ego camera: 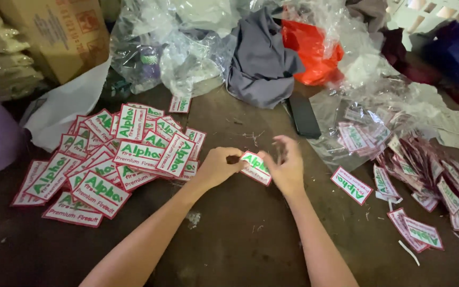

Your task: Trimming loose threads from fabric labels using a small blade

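One patch point(255, 167) is gripped by left hand point(220, 166) and right hand point(287, 167) above cluttered brown table point(240, 239), long axis slanting down-right.

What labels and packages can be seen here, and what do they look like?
Held patch: between both hands, rectangular, white, red border, green lettering.
Patch pile: left, same design.
Loose patches: right, scattered, some in clear plastic.
Cardboard box: top left, brown.
Dark flat slab: centre, maybe a phone.
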